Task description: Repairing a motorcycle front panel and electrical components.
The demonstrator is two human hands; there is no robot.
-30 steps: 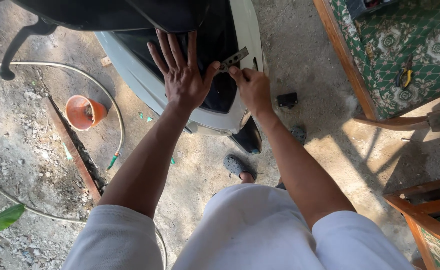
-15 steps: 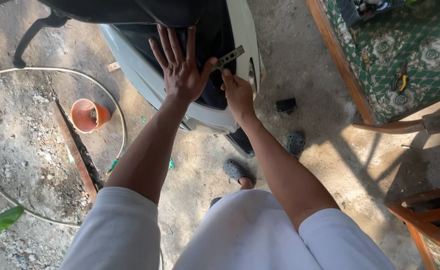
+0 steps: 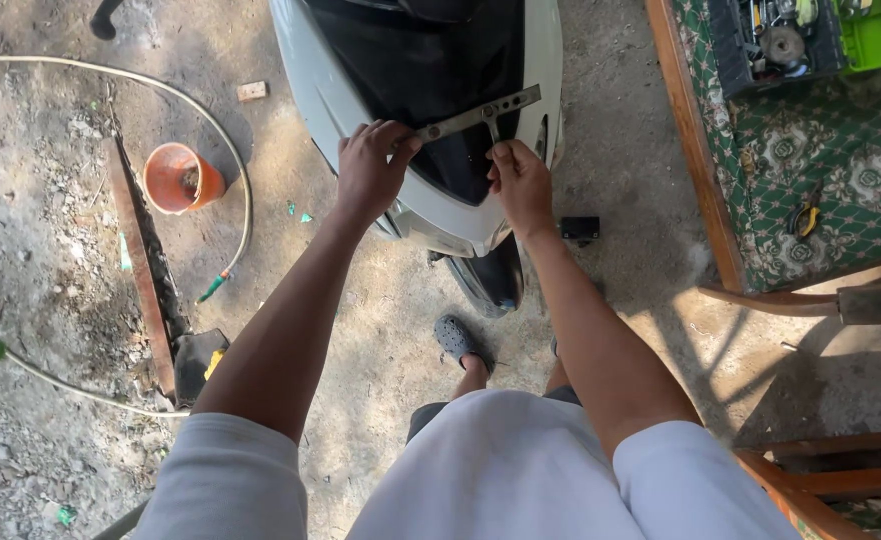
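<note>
Head view: at upper centre both hands close on a grey T-shaped wrench (image 3: 481, 116) — the left hand (image 3: 369, 170) gripping its left bar end, the right hand (image 3: 521, 182) pinching its short stem. It lies across the white scooter's front panel (image 3: 451, 215). An orange pot (image 3: 179, 178) sits left.

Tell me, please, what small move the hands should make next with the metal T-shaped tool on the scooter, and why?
Probably turn the crossbar. The left hand grips one end of the T-shaped tool, the right hand holds its short stem, and the stem points down at the scooter's white front panel. Both hands look set, so a small twist of the bar seems the natural next move. What the tip meets is hidden.
</note>
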